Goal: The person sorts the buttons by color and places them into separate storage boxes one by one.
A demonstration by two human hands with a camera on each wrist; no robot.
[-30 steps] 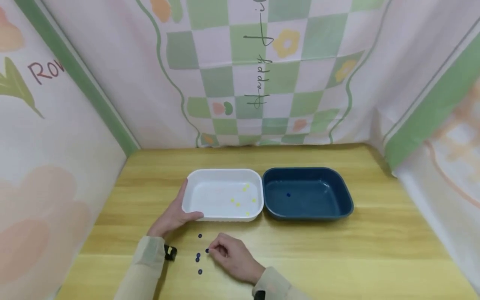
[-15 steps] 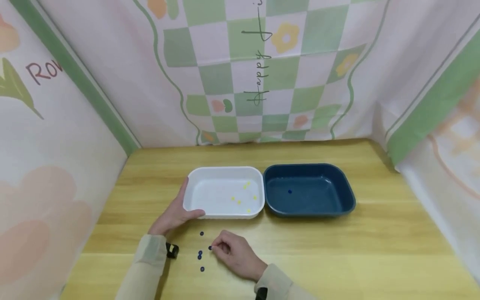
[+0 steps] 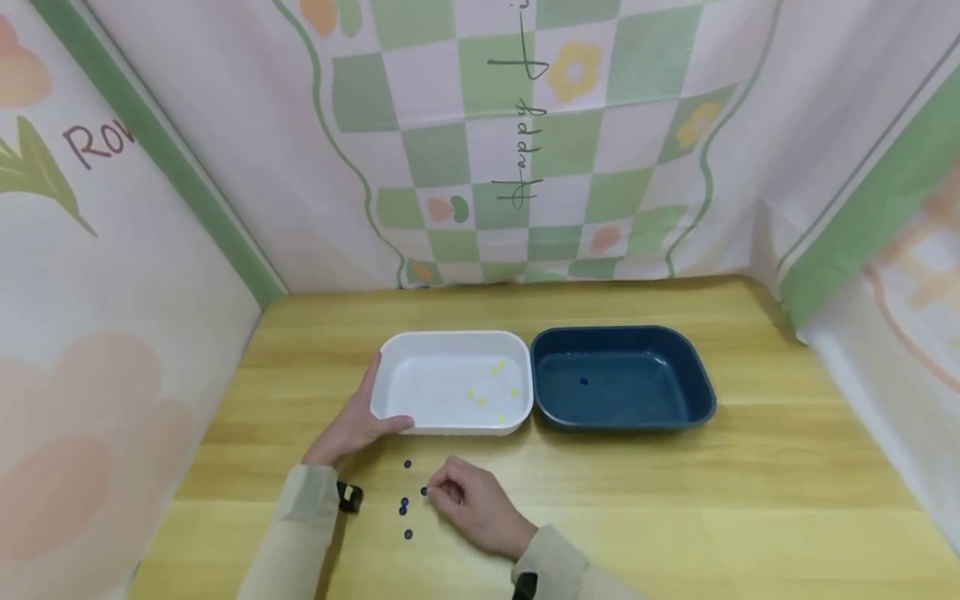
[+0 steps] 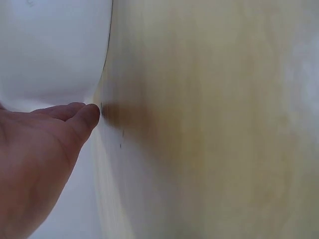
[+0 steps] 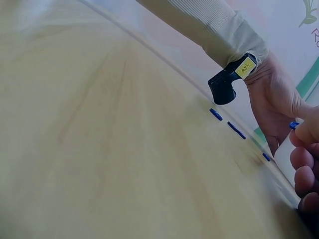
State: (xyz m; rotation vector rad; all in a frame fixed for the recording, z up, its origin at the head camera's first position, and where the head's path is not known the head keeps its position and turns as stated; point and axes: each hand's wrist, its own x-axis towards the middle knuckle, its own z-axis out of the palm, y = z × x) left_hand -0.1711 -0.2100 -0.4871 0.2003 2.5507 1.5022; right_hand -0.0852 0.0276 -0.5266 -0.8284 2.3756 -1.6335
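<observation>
My left hand [image 3: 351, 427] holds the near left corner of a white tray [image 3: 420, 429], thumb along the front rim and fingers along the left side. Several small yellow pieces [image 3: 482, 402] lie on the tray's floor. Between thumb and forefinger, my right hand [image 3: 480, 510] pinches a small round dark blue button [image 5: 294, 125], just in front of the tray. More blue buttons lie on the table to its left: one far button [image 3: 408, 464], two touching or nearly touching buttons [image 3: 403, 506], and one near button [image 3: 408, 534].
A dark blue tray [image 3: 626, 427] stands against the white tray's right side, with one blue button [image 3: 584, 382] inside. Both trays rest on a wooden table [image 3: 750, 500]. Printed curtains [image 3: 570, 183] enclose the back and sides. A black wrist camera [image 3: 349, 497] sits on the left wrist.
The head view has shifted slightly. Both hands keep their poses: the left on the white tray, the right pinching the button. The trays and loose buttons stay where they were.
</observation>
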